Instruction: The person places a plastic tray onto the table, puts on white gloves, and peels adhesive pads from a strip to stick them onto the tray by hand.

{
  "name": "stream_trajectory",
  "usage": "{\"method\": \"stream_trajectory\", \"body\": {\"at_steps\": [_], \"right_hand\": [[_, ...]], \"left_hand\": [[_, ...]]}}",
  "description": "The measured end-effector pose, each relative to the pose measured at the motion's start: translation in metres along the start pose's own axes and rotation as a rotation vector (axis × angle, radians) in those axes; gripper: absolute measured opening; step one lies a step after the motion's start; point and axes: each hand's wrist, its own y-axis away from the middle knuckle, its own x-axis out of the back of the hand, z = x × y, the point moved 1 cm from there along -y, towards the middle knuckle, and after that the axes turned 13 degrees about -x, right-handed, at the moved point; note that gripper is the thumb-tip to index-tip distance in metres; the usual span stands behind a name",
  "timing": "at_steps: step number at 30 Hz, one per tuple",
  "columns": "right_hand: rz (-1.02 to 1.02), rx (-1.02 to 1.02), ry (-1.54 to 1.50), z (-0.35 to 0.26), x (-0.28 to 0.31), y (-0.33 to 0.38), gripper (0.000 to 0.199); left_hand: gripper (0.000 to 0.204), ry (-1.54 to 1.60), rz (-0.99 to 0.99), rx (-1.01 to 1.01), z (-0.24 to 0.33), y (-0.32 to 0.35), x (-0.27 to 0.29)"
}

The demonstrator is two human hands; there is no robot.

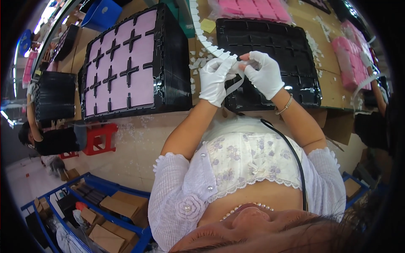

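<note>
Both my hands wear white gloves and meet above the near edge of an empty black compartment tray (274, 42). My left hand (216, 79) and my right hand (265, 74) pinch a thin white strip (234, 84) between their fingertips; its loose end hangs down in a loop. A long strip of small white pieces (201, 29) curves across the table just beyond my left hand. To the left stands a tall stack of black trays (173, 55), the top one filled with pink pads (139, 55).
White scraps (195, 63) litter the brown table. Pink pad packs (253, 8) lie at the back and on the right (350, 59). A red stool (101, 138) and a seated person (46, 139) are at left; blue racks with cardboard boxes (114, 206) stand below.
</note>
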Motion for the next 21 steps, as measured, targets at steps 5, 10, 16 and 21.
{"method": "stream_trajectory", "body": {"at_steps": [5, 10, 16, 21], "right_hand": [[-0.001, 0.209, 0.066, -0.005, 0.005, -0.005, 0.01], [-0.043, 0.48, 0.169, 0.001, 0.009, -0.011, 0.011], [-0.45, -0.067, -0.325, 0.009, 0.03, -0.055, 0.002], [-0.39, -0.017, 0.217, 0.061, 0.045, -0.195, 0.013]], "left_hand": [[0.009, -0.022, 0.138, -0.153, 0.0, 0.004, -0.008], [0.006, 0.005, 0.2, -0.157, -0.008, 0.004, -0.005], [0.005, 0.043, 0.309, -0.142, -0.01, 0.007, 0.01], [0.006, -0.017, 0.331, -0.098, -0.015, 0.016, 0.025]]}}
